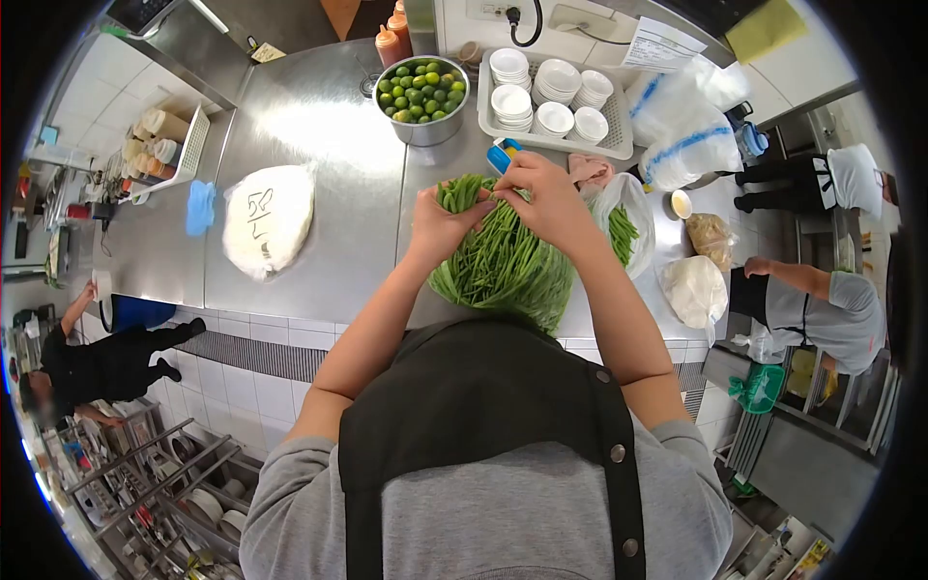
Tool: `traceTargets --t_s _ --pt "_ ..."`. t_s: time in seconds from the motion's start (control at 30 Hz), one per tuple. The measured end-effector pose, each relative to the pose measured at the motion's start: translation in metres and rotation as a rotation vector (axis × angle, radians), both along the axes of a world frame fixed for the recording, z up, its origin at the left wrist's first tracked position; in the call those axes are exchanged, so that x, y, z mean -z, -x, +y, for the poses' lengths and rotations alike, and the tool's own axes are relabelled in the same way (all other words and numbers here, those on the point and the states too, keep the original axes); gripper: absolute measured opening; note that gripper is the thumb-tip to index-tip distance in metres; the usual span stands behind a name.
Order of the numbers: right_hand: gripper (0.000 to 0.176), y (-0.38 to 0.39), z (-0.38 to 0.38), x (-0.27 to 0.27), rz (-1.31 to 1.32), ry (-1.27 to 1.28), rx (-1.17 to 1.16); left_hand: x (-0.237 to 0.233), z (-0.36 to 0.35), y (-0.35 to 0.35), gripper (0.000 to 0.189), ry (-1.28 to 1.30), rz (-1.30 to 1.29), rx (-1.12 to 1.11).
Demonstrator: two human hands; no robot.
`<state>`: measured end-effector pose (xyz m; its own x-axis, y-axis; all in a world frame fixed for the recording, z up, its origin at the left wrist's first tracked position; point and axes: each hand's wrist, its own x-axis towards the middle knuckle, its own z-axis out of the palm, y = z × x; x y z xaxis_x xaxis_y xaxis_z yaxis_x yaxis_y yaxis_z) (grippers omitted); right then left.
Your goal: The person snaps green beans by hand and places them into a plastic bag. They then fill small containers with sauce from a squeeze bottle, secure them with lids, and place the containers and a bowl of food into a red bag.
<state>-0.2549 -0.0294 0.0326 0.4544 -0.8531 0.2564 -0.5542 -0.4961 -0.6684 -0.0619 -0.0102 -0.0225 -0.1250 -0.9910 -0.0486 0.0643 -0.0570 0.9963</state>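
My left hand (443, 224) is closed around a bunch of green beans (462, 193), whose ends stick up above the fingers. Beside it, my right hand (535, 196) is closed, its thumb and fingertips pinched at the edge of that bunch; what lies between them is too small to tell. Under both hands a large heap of green beans (498, 253) rests in a clear plastic bag at the counter's front edge. Just beyond my right hand lies a blue and yellow object (504, 155). More green beans (622, 235) are in an open clear bag to the right.
Behind the hands stand a metal pot of limes (421, 101) and a grey tray (616, 145) with stacked white dishes. A white bag (269, 221) and blue cloth (201, 208) lie left on the steel counter (362, 184). Other people are at both sides.
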Motion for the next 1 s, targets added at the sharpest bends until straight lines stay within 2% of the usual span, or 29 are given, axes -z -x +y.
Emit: traceTargets --t_s 0.03,0.13,0.23,0.33,0.43,0.47,0.5,0.67,0.7,0.77,0.83,0.9,1.0 --pt "0.005 0.001 0.001 -0.002 -0.028 -0.033 0.019 -0.003 0.0 -0.001 0.016 -0.014 0.016 0.011" --pt "0.008 0.005 -0.001 0.012 -0.365 -0.394 0.037 -0.009 0.004 -0.005 0.016 -0.062 0.119 0.033" --pt "0.009 0.005 0.008 0.028 -1.241 -1.011 0.072 -0.012 0.008 -0.006 0.016 -0.133 0.3 0.019" --pt "0.004 0.008 0.02 0.052 -1.127 -0.942 0.15 -0.012 0.007 -0.015 0.016 -0.231 0.462 -0.048" --pt "0.002 0.017 0.036 0.074 -0.369 -0.743 0.104 -0.007 0.001 -0.034 0.02 -0.341 0.765 -0.116" --pt "0.005 0.02 0.04 0.088 -0.297 -0.695 0.084 -0.006 -0.001 -0.039 0.02 -0.381 0.883 -0.14" --pt "0.006 0.016 0.043 0.083 -0.335 -0.722 0.082 -0.005 -0.003 -0.044 0.021 -0.421 1.0 -0.163" --pt "0.012 -0.017 0.057 0.031 -0.614 -0.776 0.125 -0.005 -0.007 -0.047 0.028 -0.341 0.919 -0.234" --pt "0.012 -0.025 0.059 0.02 -0.471 -0.66 0.158 -0.005 -0.007 -0.048 0.03 -0.363 0.819 -0.237" --pt "0.012 -0.04 0.061 0.007 -0.211 -0.409 0.193 -0.007 -0.006 -0.044 0.028 -0.386 0.788 -0.25" --pt "0.012 -0.045 0.059 0.027 -0.233 -0.204 0.188 -0.011 -0.002 -0.039 0.024 -0.352 0.848 -0.274" --pt "0.011 -0.05 0.062 0.026 -0.308 -0.172 0.179 -0.003 -0.002 -0.043 0.028 -0.287 0.826 -0.219" --pt "0.008 -0.053 0.067 0.02 -0.285 -0.166 0.183 -0.016 0.008 -0.041 0.024 -0.324 0.704 -0.205"
